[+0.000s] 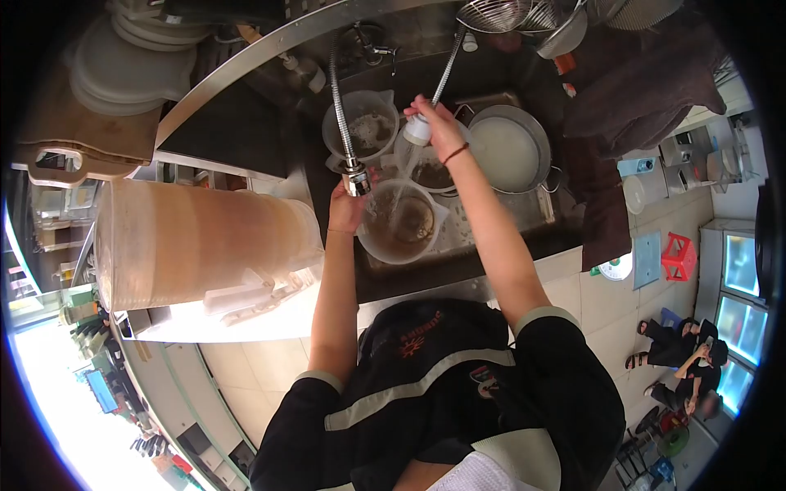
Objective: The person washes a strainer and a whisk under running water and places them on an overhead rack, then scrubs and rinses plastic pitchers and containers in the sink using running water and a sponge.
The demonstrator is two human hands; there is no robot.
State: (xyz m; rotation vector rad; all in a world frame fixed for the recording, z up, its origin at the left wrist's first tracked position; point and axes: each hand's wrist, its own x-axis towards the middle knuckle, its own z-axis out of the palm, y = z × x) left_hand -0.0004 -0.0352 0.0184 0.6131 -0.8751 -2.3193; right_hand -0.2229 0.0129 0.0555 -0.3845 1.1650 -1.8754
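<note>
My right hand (440, 127) is closed around a white spray head (417, 131) on a flexible metal hose, and water sprays from it into a translucent pitcher (399, 222). Below the chrome faucet head (356, 179) on the other hose, my left hand (345, 209) is closed at the pitcher's left rim; its fingertips are partly hidden, so what it grips is unclear. Brownish water stands in the pitcher. Behind it are a second translucent container (361, 127) with cloudy water and another, partly hidden by the spray head. A metal pot (509, 149) of whitish liquid sits to the right.
A large translucent container (205, 245) stands left of the sink (458, 237). Strainers (495, 12) hang at the top, and a dark cloth (622, 106) lies at the right. Two people (684, 360) sit far off at the lower right, near a red stool (678, 257).
</note>
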